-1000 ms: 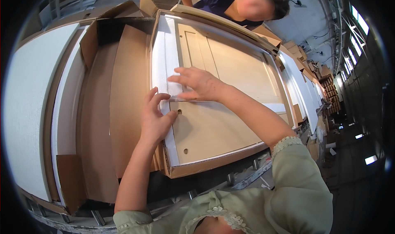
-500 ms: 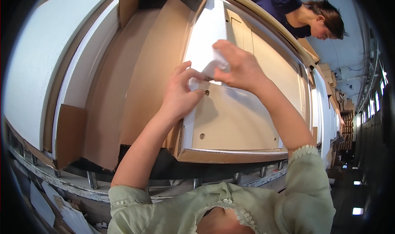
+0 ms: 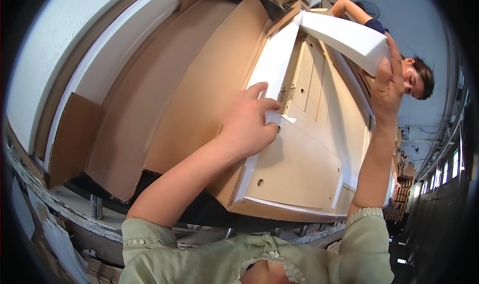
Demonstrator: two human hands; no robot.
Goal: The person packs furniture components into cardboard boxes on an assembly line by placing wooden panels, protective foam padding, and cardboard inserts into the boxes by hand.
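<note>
My right hand is raised at the upper right, its fingers closed on the near end of a long white foam block. The block slants above the box, its far end by the box's far corner. My left hand lies at the left side of the open cardboard box, fingers apart and bent. They touch a white foam strip along the box wall and the corner of a beige board with round holes. More beige panels with grooves and holes lie beyond it.
Left of the box stands another open carton with brown flaps, and beside it large white panels. A co-worker leans in at the far right. Metal rollers run under the cartons. Stacked brown boxes stand farther right.
My right hand has risen up and right, lifting the white foam block out of the box. My left hand has shifted right along the box edge. The view has turned slightly.
</note>
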